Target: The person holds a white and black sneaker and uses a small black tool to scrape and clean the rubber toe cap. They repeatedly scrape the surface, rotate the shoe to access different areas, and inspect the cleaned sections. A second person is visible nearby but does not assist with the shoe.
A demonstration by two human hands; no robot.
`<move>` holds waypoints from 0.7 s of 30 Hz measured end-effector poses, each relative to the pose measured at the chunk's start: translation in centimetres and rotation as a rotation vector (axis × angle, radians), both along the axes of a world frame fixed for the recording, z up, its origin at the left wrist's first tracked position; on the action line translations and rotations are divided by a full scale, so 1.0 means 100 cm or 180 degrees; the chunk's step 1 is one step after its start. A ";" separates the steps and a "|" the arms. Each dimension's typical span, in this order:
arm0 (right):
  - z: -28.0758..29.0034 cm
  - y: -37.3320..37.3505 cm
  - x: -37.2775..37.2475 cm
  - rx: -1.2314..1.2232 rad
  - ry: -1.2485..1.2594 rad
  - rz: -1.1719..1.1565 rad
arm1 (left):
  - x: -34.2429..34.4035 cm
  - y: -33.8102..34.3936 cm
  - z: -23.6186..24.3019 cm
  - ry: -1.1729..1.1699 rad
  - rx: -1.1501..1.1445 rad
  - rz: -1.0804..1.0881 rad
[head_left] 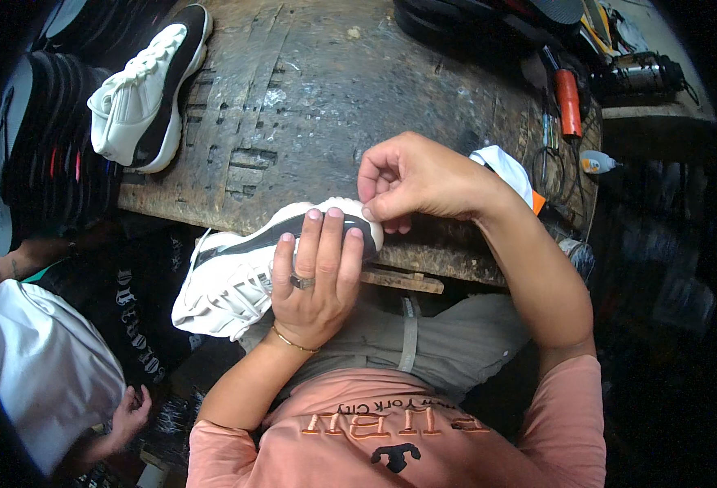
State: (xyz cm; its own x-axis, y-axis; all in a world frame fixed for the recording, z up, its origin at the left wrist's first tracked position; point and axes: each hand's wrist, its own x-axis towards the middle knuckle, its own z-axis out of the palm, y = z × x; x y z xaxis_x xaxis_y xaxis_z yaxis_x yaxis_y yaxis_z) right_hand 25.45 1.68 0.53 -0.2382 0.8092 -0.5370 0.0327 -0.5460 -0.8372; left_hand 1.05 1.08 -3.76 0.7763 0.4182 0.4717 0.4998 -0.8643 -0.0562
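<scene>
A white and black sneaker point(220, 285) with white laces lies on its side at the near edge of the workbench. Across its black side panel my left hand point(318, 268) is wrapped, fingers stretched over the top, a ring on one of them. At the sneaker's right end, my right hand point(419, 183) is closed in a pinch, thumb and fingertips at the edge of the white sole. Whatever lies between those fingertips is too small to make out. Another sneaker point(151, 89) of the same kind rests at the far left of the bench.
Stacks of dark soles point(49, 130) stand at the left. On the right of the worn wooden bench point(310, 98) lie a red-handled tool point(567, 102), scissors point(547, 167), a small bottle point(598, 162) and a white cloth-like piece point(505, 169). A co-worker point(45, 350) sits close by at left.
</scene>
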 end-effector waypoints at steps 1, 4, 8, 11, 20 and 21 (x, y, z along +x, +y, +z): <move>0.000 0.000 0.000 -0.0001 0.0018 -0.0025 | 0.000 0.000 0.000 0.0002 0.0006 0.0009; -0.001 -0.002 0.000 0.0004 0.0036 -0.0084 | 0.002 -0.001 0.000 -0.0027 -0.0009 0.0028; -0.004 -0.004 -0.001 0.0071 0.0101 -0.0109 | 0.003 -0.001 0.001 -0.0042 -0.0077 0.0045; -0.007 -0.007 -0.002 0.0072 0.0158 -0.0185 | 0.002 0.000 0.000 -0.0016 -0.0022 0.0002; -0.023 -0.015 -0.005 0.0118 0.0315 -0.0359 | 0.007 0.000 0.004 0.0097 0.0077 0.0045; -0.025 -0.015 -0.005 0.0130 0.0338 -0.0407 | 0.008 0.000 0.005 0.0160 0.0050 0.0094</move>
